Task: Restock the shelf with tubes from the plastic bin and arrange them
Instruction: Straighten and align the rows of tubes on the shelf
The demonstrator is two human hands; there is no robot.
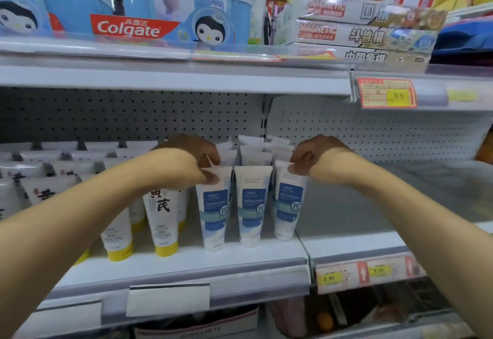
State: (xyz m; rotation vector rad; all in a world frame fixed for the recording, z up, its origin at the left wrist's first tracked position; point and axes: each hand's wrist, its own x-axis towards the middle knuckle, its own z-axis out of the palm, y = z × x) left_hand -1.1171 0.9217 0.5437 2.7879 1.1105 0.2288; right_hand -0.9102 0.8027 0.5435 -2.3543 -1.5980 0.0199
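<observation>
Three rows of white tubes with blue labels stand cap-down on the middle shelf [186, 264]. My left hand [192, 160] pinches the flat top of the front left blue tube [214, 213]. My right hand [312, 156] pinches the top of the front right blue tube [288, 205]. The front middle blue tube [252, 208] stands untouched between them. More of the same tubes line up behind each front one. The plastic bin is not in view.
White tubes with yellow caps [165, 221] fill the shelf to the left. To the right lies a bare shelf section [373, 205]. Colgate boxes [128, 28] and magnetic game boxes [360, 32] sit on the upper shelf. Price tags [386, 93] hang on the shelf edges.
</observation>
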